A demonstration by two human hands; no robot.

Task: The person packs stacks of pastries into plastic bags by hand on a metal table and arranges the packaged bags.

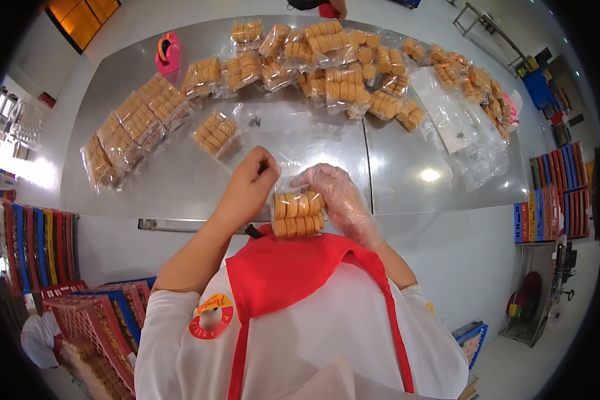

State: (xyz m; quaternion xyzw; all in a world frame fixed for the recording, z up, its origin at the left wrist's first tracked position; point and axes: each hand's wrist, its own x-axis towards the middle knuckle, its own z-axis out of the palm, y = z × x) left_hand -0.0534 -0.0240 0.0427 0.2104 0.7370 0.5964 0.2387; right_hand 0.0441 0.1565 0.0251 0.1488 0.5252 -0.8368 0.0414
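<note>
A clear plastic bag of cookies (299,215), with round golden cookies stacked in two rows, is held upright close to my red apron. My right hand (335,193), in a thin clear glove, grips its upper right side with bent fingers. Bare and closed, my left hand (255,177) pinches at the upper left of the bag's clear plastic; its fingertips are partly hidden. Just beyond my left hand, a filled cookie bag (218,136) lies on the steel table (173,167).
Several filled bags (138,123) line the table's left side. More cookie packs (327,57) lie along the back, near a pink tape dispenser (169,55). Clear plastic sheets (457,127) lie at the right. Crates (100,320) stand at lower left; a person (317,8) is across the table.
</note>
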